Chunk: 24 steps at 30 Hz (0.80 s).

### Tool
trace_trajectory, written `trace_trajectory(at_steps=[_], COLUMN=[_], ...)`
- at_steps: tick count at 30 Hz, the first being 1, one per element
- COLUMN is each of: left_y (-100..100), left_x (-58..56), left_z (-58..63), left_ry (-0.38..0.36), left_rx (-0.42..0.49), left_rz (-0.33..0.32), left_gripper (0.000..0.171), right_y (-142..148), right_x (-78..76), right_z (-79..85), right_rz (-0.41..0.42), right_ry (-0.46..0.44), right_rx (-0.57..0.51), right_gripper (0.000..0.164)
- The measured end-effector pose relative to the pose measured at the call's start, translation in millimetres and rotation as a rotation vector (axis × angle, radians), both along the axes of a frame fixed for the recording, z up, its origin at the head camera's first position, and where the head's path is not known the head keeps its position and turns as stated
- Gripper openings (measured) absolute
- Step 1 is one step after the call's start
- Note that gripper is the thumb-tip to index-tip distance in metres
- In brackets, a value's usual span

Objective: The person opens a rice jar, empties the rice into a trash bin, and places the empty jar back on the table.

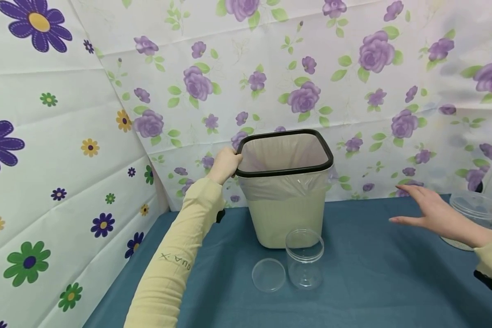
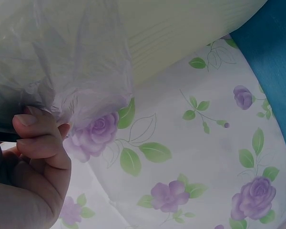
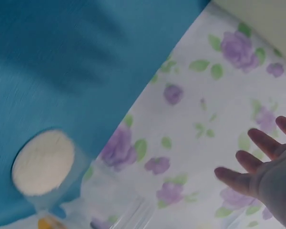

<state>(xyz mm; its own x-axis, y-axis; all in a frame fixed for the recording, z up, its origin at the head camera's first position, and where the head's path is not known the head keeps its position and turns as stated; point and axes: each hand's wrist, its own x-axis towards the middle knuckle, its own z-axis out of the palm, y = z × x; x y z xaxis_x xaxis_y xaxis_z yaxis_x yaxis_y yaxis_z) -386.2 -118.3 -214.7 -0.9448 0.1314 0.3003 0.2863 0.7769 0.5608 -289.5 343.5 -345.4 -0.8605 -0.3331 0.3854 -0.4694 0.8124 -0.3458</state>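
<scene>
My left hand (image 1: 226, 165) grips the black rim of a cream trash bin (image 1: 287, 214) at its left side. A thin plastic liner bag (image 2: 86, 52) lines the bin and folds over its outside below the rim. In the left wrist view, the curled fingers (image 2: 43, 145) hold the rim and the bag's edge. My right hand (image 1: 436, 212) hovers over the table on the right, fingers spread and nothing in them. Close beside it stands a clear jar (image 1: 475, 207) with a whitish layer (image 3: 44, 163) at its bottom.
In front of the bin stands an open clear jar (image 1: 305, 262), with a round clear lid (image 1: 268, 275) lying to its left. Blue cloth (image 1: 365, 273) covers the table. Flowered sheets (image 1: 229, 68) hang behind and on the left.
</scene>
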Motion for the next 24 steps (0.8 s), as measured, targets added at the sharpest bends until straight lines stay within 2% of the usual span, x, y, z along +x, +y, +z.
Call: trace_trajectory(at_steps=[8,11,14,19,24], left_y=[0,0,0,0,0], left_x=[0.9,1.0,1.2,1.4,2.6], left_z=[0.1,0.1,0.3,0.4,0.2], left_ry=[-0.004,-0.006,-0.01,-0.017,-0.013], left_rx=[0.014,0.016,0.016,0.019,0.018], left_rz=[-0.008,-0.005,0.0,0.003,-0.001], left_gripper=[0.033,0.033,0.033,0.033,0.033], right_y=[26,41,54,71,87], right_x=[-13.4,-16.7,-18.6,-18.1,-20.5], right_z=[-8.5,-11.0,-12.6,-14.2,-18.7], right_rz=[-0.257,-0.313,-0.372,-0.486,-0.53], right_ry=[0.102,0.117,0.106,0.024,0.009], right_rx=[0.192,0.221,0.231,0.22,0.221], right_gripper=[0.104,0.104,0.105,0.11,0.107])
